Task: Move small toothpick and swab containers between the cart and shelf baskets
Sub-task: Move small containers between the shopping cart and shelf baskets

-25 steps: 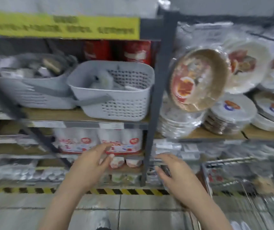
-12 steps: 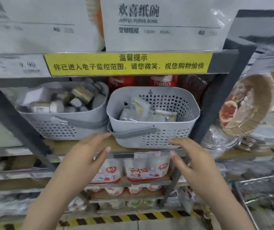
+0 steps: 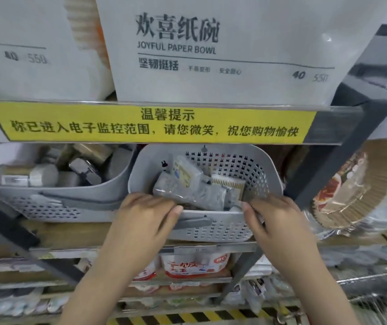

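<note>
Left hand (image 3: 144,215) and right hand (image 3: 273,218) grip front rim of grey basket (image 3: 213,227), fingers curled over edge, likely tipping it forward to reach containers (image 3: 189,187).

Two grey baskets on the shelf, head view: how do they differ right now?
The right basket has both hands on its front rim, left hand and right hand; the left basket is untouched. The right basket is tilted forward so its inside shows; the left basket looks level. The right basket holds a few flat packs, the left a heap of small containers. Both are grey, perforated plastic with a front handle.
</note>
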Tool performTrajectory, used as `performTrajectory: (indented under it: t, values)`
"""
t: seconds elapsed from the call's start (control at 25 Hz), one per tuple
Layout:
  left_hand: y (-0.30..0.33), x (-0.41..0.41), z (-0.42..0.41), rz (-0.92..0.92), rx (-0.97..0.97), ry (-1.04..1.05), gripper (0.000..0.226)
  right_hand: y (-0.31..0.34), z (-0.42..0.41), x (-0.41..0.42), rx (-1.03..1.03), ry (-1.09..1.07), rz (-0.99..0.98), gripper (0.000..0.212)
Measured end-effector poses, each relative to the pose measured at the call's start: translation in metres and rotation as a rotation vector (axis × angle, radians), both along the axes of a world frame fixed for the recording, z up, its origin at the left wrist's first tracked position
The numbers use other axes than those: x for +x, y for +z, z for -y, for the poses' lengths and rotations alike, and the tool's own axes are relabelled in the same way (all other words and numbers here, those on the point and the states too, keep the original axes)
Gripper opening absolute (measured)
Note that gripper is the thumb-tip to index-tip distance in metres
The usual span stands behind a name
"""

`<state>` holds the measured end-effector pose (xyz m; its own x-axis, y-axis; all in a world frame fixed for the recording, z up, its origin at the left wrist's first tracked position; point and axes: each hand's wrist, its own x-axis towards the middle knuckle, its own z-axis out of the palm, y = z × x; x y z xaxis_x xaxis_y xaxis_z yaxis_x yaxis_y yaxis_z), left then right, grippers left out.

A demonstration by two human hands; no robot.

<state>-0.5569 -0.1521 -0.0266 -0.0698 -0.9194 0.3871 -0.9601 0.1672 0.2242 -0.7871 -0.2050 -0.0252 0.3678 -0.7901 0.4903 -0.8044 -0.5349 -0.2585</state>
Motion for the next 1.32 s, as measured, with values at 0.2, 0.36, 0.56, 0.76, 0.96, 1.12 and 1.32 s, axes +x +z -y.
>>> performTrajectory:
  t: [0.2, 0.36, 0.56, 0.76, 0.96, 1.12, 1.32]
  values:
    - [-0.005, 0.001, 0.001, -0.027, -0.081, -0.013, 0.039, -0.005, -0.001, -0.002, -0.081, 0.025, -0.001, 0.034]
    - [-0.004, 0.0, -0.002, -0.018, -0.14, -0.085, 0.036, -0.003, -0.009, -0.006, -0.029, 0.045, -0.04, 0.036]
    - [-0.007, 0.006, -0.002, -0.008, -0.106, -0.117, 0.042, 0.023, -0.005, 0.0, 0.271, 0.021, -0.234, 0.036]
    - [-0.007, 0.008, 0.001, -0.019, -0.122, -0.176, 0.04, 0.039, 0.068, 0.039, 0.87, 0.029, -0.682, 0.019]
    - [-0.012, 0.01, 0.0, -0.015, -0.155, -0.188, 0.04, -0.008, 0.114, 0.056, 0.975, 0.007, -0.841, 0.034]
    - [-0.016, 0.009, -0.001, 0.001, -0.163, -0.175, 0.038, -0.022, 0.117, 0.059, 1.004, 0.072, -0.862, 0.052]
    - [-0.017, 0.01, 0.0, -0.002, -0.164, -0.173, 0.038, -0.018, 0.118, 0.059, 1.063, 0.093, -0.926, 0.064]
